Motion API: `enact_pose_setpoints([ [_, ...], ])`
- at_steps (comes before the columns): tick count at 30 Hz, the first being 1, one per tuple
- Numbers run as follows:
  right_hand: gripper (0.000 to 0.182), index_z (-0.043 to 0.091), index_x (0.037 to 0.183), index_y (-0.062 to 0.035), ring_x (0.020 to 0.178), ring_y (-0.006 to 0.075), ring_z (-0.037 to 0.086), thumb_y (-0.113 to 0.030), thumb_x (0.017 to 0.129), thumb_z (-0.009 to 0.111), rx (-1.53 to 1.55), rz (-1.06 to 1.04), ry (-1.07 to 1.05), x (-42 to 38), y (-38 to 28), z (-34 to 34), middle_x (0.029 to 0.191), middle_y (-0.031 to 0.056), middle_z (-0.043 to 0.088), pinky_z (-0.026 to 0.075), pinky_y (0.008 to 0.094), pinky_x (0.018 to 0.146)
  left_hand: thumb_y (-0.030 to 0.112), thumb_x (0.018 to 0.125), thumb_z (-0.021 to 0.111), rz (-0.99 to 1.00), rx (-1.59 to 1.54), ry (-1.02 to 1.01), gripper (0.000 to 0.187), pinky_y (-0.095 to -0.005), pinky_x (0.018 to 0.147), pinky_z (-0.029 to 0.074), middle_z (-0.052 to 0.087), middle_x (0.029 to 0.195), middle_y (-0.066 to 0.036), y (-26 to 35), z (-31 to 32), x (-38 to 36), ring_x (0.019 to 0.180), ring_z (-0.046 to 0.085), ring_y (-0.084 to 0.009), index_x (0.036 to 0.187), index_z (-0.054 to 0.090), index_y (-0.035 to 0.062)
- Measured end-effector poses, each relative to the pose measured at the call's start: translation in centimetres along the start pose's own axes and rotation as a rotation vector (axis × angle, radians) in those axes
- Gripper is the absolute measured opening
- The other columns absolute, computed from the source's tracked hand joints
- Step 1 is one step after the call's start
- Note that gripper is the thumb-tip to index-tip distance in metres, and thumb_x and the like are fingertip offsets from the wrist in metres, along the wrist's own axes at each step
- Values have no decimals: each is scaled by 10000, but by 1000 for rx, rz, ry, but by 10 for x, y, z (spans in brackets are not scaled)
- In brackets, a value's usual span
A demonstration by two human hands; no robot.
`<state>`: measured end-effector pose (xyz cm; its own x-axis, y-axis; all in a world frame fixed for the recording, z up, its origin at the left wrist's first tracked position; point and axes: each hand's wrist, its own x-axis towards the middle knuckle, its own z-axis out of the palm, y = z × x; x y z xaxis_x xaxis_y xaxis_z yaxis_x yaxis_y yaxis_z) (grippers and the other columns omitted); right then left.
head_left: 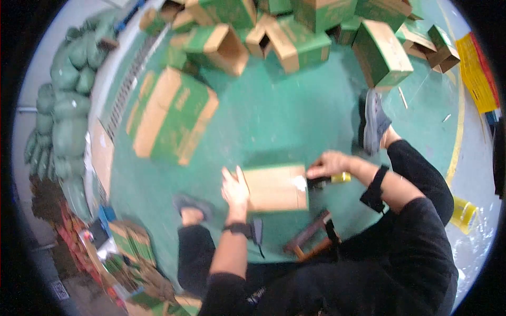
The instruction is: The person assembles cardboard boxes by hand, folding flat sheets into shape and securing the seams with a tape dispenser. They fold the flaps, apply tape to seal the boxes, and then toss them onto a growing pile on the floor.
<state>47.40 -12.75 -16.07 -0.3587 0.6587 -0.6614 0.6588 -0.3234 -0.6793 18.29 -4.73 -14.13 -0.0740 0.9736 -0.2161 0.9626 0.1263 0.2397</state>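
Observation:
A cardboard box (275,188) with a plain brown top and green edges lies on the floor in front of me. My left hand (234,188) rests against its left end, fingers stretched out and apart. At the box's right end, my right hand (329,164) is closed around a dark tape dispenser (319,182) carrying a yellow tape roll (341,178). A shiny patch, seemingly tape, shows on the box top near that end. Part of the dispenser is hidden beneath my fingers.
Several green-and-brown boxes (382,55) lie heaped across the far side. A larger box (176,113) sits to the left. A small wooden stool (311,234) is close to my body. Green sacks (71,126) line the left wall; a yellow tape roll (465,215) lies at right.

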Motion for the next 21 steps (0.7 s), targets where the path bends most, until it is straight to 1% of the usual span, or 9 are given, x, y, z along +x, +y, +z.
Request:
enact_pose_setpoints([
  [5,960,584,1029,37,1008,318,541,-808,630,366,-115,219,66,1,-44,32,1037,210,577,417,394,865,493,843,403,4,-19,-138,596,-481,770,434,566,979,-253,2,-5,19,894,559,-397,1210,357,26],
  [7,901,586,1033,28,1002,299,548,-772,648,431,-34,227,67,-8,-54,13,1037,184,587,417,385,868,510,825,434,326,64,-25,634,-485,751,439,568,955,-256,51,-48,49,882,566,-386,1231,361,29],
  [9,735,578,1056,23,997,234,548,-609,681,603,636,-89,354,-29,-71,-8,1059,131,586,412,362,876,485,801,502,755,-87,189,738,-497,824,408,528,1048,-264,154,-138,72,948,537,-387,1329,254,34],
  [11,631,409,1240,28,1049,170,487,-353,785,624,1133,-559,588,-11,-101,-57,1179,104,507,369,302,919,341,811,542,1262,-14,995,762,-472,1006,224,291,1340,-230,246,-234,80,1228,310,-347,1352,131,-2],
  [12,645,323,1294,19,1065,153,463,-294,806,606,1092,-735,773,-6,-113,-87,1221,95,462,351,277,926,312,820,544,1252,-107,1270,704,-443,996,250,347,1305,-221,270,-280,63,1190,357,-349,1329,194,-24],
  [14,655,300,1303,17,1061,138,455,-259,797,611,1298,-891,770,-39,-166,-135,1227,90,445,346,268,922,272,827,544,1211,-563,1313,609,-406,983,277,394,1263,-218,279,-328,52,1159,392,-337,1282,292,-46],
  [17,655,306,1301,9,1030,136,479,-241,783,618,1190,-870,729,-61,-173,-130,1187,86,482,354,263,909,198,822,543,956,-438,1101,509,-398,965,300,414,1232,-224,201,-288,149,1153,395,-346,1232,369,-48],
  [19,644,346,1280,-39,699,115,557,-305,764,625,1333,-809,482,-59,-154,-98,978,63,573,471,248,619,160,788,571,724,-190,840,559,-478,970,287,327,1319,-183,112,-212,216,1223,313,-343,1271,337,4],
  [21,613,382,1247,-43,531,97,485,-383,783,596,1499,-741,471,-39,-130,-66,871,46,561,413,232,470,150,750,610,388,138,549,684,-556,973,251,201,1398,-126,35,-156,240,1290,203,-300,1325,253,49],
])
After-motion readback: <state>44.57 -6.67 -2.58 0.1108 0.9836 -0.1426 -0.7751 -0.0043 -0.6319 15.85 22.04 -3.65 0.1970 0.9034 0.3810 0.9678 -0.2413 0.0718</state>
